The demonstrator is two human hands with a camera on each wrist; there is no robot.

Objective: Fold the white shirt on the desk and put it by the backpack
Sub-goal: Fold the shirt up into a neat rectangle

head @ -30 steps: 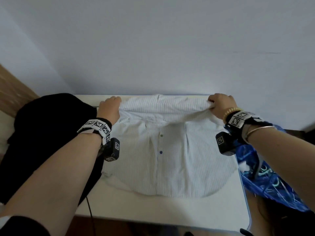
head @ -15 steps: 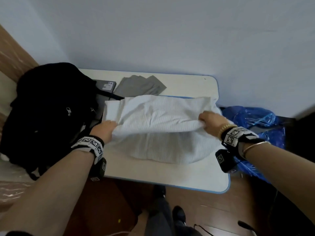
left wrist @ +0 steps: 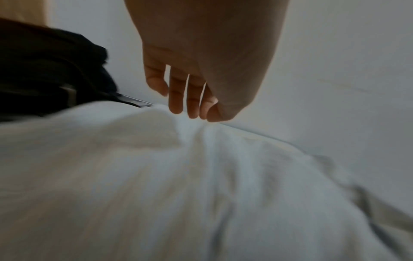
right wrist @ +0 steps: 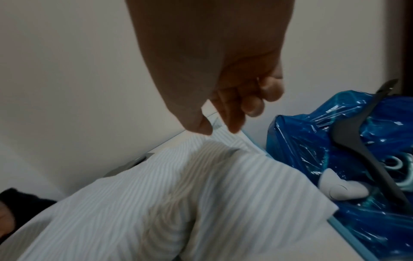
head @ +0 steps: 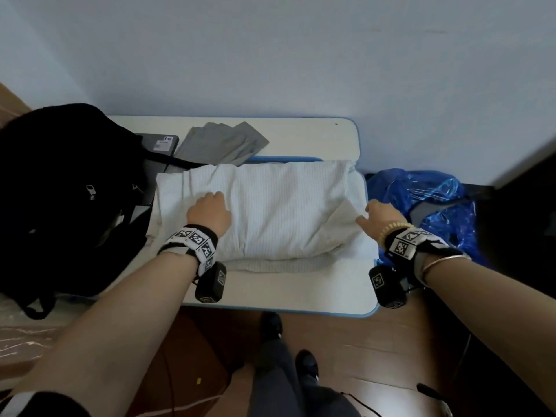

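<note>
The white striped shirt (head: 285,212) lies on the desk (head: 301,287), folded in half into a wide band. The black backpack (head: 60,191) sits at the desk's left end, right against the shirt's left edge. My left hand (head: 210,206) is on the shirt's left part; in the left wrist view its straight fingers (left wrist: 194,113) point down and touch the bunched cloth (left wrist: 156,185). My right hand (head: 379,212) is at the shirt's right edge. There its thumb and forefinger (right wrist: 214,128) pinch a corner of the striped cloth (right wrist: 178,194).
A folded grey garment (head: 222,142) and a flat grey box (head: 159,144) lie behind the shirt near the wall. A blue plastic bag (head: 427,200) holding a dark hanger (right wrist: 368,141) stands off the desk's right end. My legs show below the front edge.
The shirt's far half has been brought over the near half toward me. My left hand has let go and moved onto the cloth; my right hand has shifted to the right edge.
</note>
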